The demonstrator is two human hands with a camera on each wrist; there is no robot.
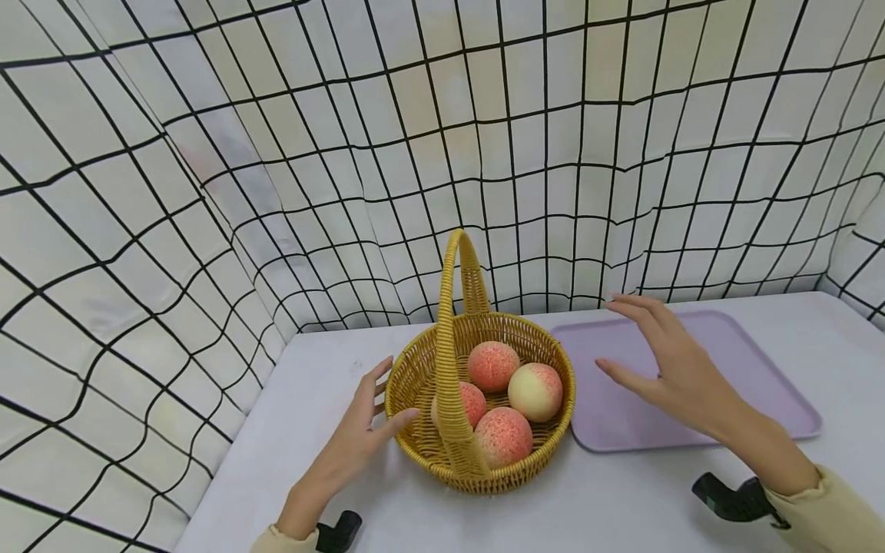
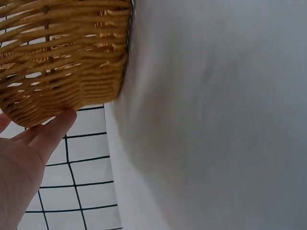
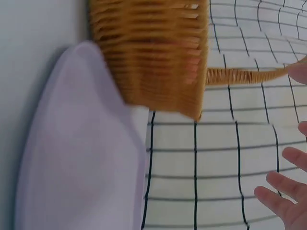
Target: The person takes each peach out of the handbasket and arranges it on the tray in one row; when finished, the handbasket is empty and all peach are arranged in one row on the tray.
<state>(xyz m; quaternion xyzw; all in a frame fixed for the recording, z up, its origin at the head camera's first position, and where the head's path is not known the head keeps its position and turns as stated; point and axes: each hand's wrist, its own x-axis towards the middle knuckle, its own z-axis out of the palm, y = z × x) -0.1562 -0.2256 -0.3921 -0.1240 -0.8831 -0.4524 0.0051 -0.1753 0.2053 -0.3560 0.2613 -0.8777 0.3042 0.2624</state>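
Observation:
A round yellow wicker basket [image 1: 409, 453] with a tall arched handle [image 1: 448, 361] stands upright on the white table. Several peaches, red-speckled and cream, lie inside; one peach [image 1: 535, 392] is at the right, and another is partly hidden by the handle. My left hand [image 1: 356, 426] is at the basket's left side, thumb by the rim and fingers along the outer wall. In the left wrist view its fingertips [image 2: 67, 116] appear to touch the weave. My right hand [image 1: 691, 376] hovers over the purple tray [image 1: 601, 426], fingers spread and holding nothing.
Close to the basket's right side, the tray lies flat on the white table [image 1: 276, 430]. White cloth walls with a black grid [image 1: 512, 165] rise behind and at the left. A dark wrist-worn device [image 1: 729, 498] shows by the right sleeve.

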